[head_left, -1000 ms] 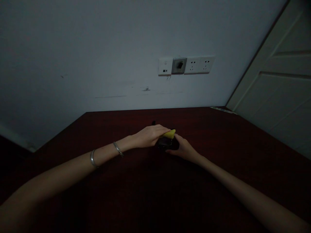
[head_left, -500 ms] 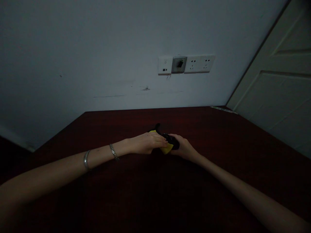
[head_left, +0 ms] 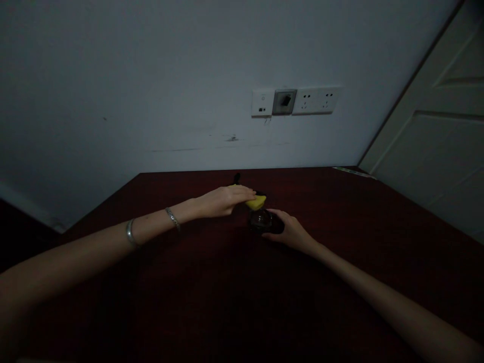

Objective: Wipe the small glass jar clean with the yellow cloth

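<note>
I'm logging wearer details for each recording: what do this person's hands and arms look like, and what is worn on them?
The left hand and right hand are ungloved, and no sleeves show. The left arm wears a smooth silvery metal bangle and, nearer the wrist, a textured silvery bracelet. The right arm shows no jewellery.

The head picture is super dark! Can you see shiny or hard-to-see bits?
Head view: dim light, with the table fading almost to black towards the bottom; head view: small glints on the dark object in the right hand, whose outline is hard to make out; head view: the yellow piece under the left hand stands out clearly.
</note>
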### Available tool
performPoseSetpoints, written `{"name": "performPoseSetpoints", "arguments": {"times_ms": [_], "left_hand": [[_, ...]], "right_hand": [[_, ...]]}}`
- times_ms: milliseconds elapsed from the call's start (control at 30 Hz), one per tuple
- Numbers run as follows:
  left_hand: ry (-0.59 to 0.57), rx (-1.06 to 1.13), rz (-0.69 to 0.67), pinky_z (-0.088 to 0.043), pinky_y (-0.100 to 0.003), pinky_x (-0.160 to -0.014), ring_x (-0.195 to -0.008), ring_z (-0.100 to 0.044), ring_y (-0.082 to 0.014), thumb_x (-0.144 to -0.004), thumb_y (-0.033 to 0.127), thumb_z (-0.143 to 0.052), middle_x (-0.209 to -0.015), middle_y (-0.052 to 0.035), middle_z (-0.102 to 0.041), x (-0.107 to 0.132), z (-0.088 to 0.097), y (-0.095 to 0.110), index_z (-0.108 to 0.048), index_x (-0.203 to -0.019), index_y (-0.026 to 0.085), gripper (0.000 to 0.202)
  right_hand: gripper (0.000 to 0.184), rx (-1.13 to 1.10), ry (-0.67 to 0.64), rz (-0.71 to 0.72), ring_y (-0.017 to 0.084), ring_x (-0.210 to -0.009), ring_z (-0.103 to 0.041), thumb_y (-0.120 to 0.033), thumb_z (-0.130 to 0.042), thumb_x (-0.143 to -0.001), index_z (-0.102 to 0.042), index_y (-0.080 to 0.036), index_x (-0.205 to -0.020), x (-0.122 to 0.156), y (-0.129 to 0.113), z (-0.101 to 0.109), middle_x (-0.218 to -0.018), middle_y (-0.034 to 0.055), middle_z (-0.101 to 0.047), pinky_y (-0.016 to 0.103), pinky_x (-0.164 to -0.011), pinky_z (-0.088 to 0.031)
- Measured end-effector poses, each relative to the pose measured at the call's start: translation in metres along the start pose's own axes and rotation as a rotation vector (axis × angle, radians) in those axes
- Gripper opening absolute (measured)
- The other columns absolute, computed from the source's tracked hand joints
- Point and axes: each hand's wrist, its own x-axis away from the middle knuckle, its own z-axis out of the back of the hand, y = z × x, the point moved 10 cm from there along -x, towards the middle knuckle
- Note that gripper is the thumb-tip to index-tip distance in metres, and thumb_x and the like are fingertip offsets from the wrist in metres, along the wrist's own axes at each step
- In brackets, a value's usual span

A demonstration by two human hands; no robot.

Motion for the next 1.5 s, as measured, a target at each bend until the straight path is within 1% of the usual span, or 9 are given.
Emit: {"name": "performPoseSetpoints", "arguments": {"times_ms": [100,200,400,500,867,1033,1167,1333,1500], "left_hand": [[0.077,-0.012,0.078,-0.045,-0.045,-0.105,-0.125,-0.051,-0.0216,-0.083,-0.001,-0.042,-0.131,-0.0159,-0.057,-0.007,-0.002,-0.02,-0.048,-0.129,0.013,0.049],[0.079,-0.012,0.099,-0.043,-0.045,-0.107,-0.127,-0.049,-0.0226,-0.086,0.002,-0.044,-0.134,-0.0169,-0.054,-0.013,-0.021,-0.031,-0.048,-0.129,0.011,0.044],[0.018,0.094,0.088,-0.048,-0.04,-0.104,-0.12,-0.057,-0.0212,-0.089,0.007,-0.045,-0.128,-0.0159,-0.06,-0.012,-0.05,-0.028,-0.053,-0.126,0.01,0.038],[0.009,0.126,0.082,-0.048,-0.039,-0.103,-0.119,-0.058,-0.0198,-0.087,0.004,-0.045,-0.127,-0.0133,-0.061,-0.008,-0.048,-0.024,-0.055,-0.124,0.013,0.039],[-0.093,0.077,0.042,-0.047,-0.039,-0.105,-0.121,-0.056,-0.0213,-0.08,-0.004,-0.045,-0.127,-0.0169,-0.06,0.006,-0.046,0.0,-0.056,-0.123,0.008,0.046],[-0.067,0.248,0.135,-0.055,-0.033,-0.088,-0.1,-0.067,-0.0199,-0.081,0.001,-0.048,-0.11,-0.0104,-0.071,0.012,-0.033,0.01,-0.062,-0.118,0.016,0.042],[-0.055,0.29,0.23,-0.055,-0.026,-0.074,-0.085,-0.069,-0.0164,-0.08,0.005,-0.049,-0.1,-0.0064,-0.073,0.012,-0.023,-0.005,-0.063,-0.118,0.018,0.042],[0.128,0.123,0.315,-0.052,-0.03,-0.08,-0.094,-0.066,-0.0178,-0.079,0.007,-0.044,-0.109,-0.0089,-0.07,-0.003,-0.011,-0.032,-0.06,-0.12,0.017,0.045],[0.052,0.128,0.359,-0.05,-0.028,-0.068,-0.076,-0.065,-0.016,-0.078,0.007,-0.041,-0.093,-0.0098,-0.071,-0.022,-0.04,-0.033,-0.064,-0.107,0.012,0.038]], "right_hand": [[0.065,0.001,-0.007,-0.003,0.027,-0.109,-0.061,-0.036,-0.077,-0.065,-0.052,-0.021,-0.124,0.0,0.0,0.0,-0.121,0.0116,-0.063,0.046,-0.094,-0.049],[0.067,0.007,-0.009,-0.005,0.027,-0.109,-0.061,-0.037,-0.078,-0.065,-0.052,-0.02,-0.125,0.0,0.001,0.001,-0.121,0.0126,-0.063,0.045,-0.094,-0.05],[0.067,0.022,-0.007,-0.008,0.027,-0.11,-0.061,-0.038,-0.077,-0.065,-0.052,-0.02,-0.125,-0.001,0.005,0.001,-0.121,0.0126,-0.063,0.046,-0.094,-0.049],[0.068,0.028,-0.004,0.001,0.027,-0.111,-0.06,-0.038,-0.077,-0.065,-0.052,-0.021,-0.126,-0.001,0.005,0.0,-0.122,0.0122,-0.063,0.046,-0.096,-0.048],[0.067,0.035,-0.002,0.013,0.028,-0.11,-0.061,-0.038,-0.076,-0.066,-0.052,-0.022,-0.127,0.0,0.002,0.001,-0.12,0.0114,-0.064,0.046,-0.094,-0.049],[0.066,0.026,-0.013,0.02,0.027,-0.111,-0.06,-0.035,-0.076,-0.067,-0.052,-0.023,-0.127,0.0,-0.003,0.002,-0.122,0.0104,-0.063,0.046,-0.095,-0.048],[0.066,0.019,-0.013,0.01,0.028,-0.112,-0.06,-0.035,-0.077,-0.066,-0.052,-0.023,-0.126,-0.002,-0.003,0.003,-0.123,0.0108,-0.063,0.047,-0.096,-0.048],[0.067,0.015,-0.003,-0.02,0.028,-0.107,-0.063,-0.034,-0.08,-0.062,-0.055,-0.022,-0.123,-0.002,0.001,0.004,-0.118,0.0115,-0.065,0.047,-0.092,-0.05],[0.066,0.016,0.004,-0.022,0.027,-0.107,-0.063,-0.035,-0.08,-0.062,-0.056,-0.021,-0.122,-0.002,0.004,0.006,-0.119,0.0108,-0.065,0.045,-0.092,-0.051]]}}
